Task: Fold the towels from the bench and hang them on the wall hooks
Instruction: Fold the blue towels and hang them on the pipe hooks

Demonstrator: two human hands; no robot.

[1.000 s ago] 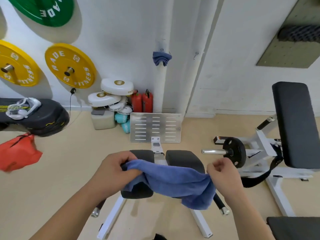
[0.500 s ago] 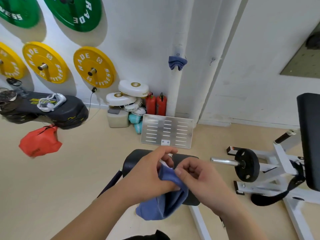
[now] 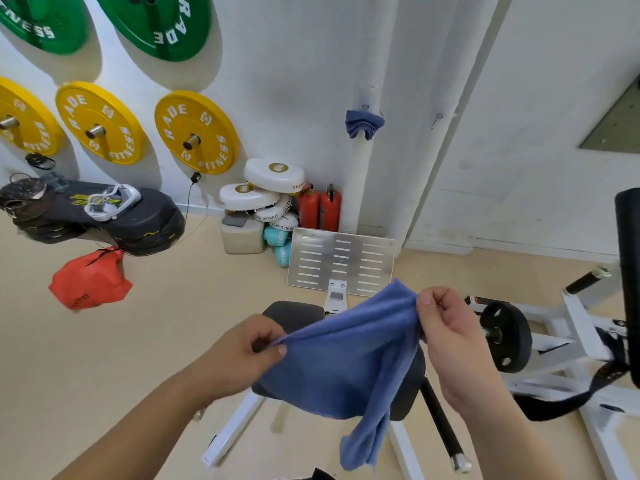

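Observation:
A blue towel (image 3: 349,362) hangs stretched between my hands above the black padded bench (image 3: 294,311). My left hand (image 3: 242,351) pinches its left edge. My right hand (image 3: 450,327) pinches the raised right corner, a little higher than the left. The towel's lower end dangles toward the floor. Another blue towel (image 3: 363,123) hangs bunched on a hook on the white wall pipe. A bare metal hook (image 3: 438,117) sticks out of the wall just right of it.
Yellow weight plates (image 3: 195,133) and green weight plates (image 3: 159,26) hang on the left wall. White pads (image 3: 273,176), red extinguishers (image 3: 320,207) and a metal footplate (image 3: 341,261) sit by the wall. A plate-loaded machine (image 3: 505,337) stands right; a red bag (image 3: 88,280) hangs left.
My hands, close together on the bunched towel half a second ago, have moved apart and spread it out. The view has tilted up toward the wall.

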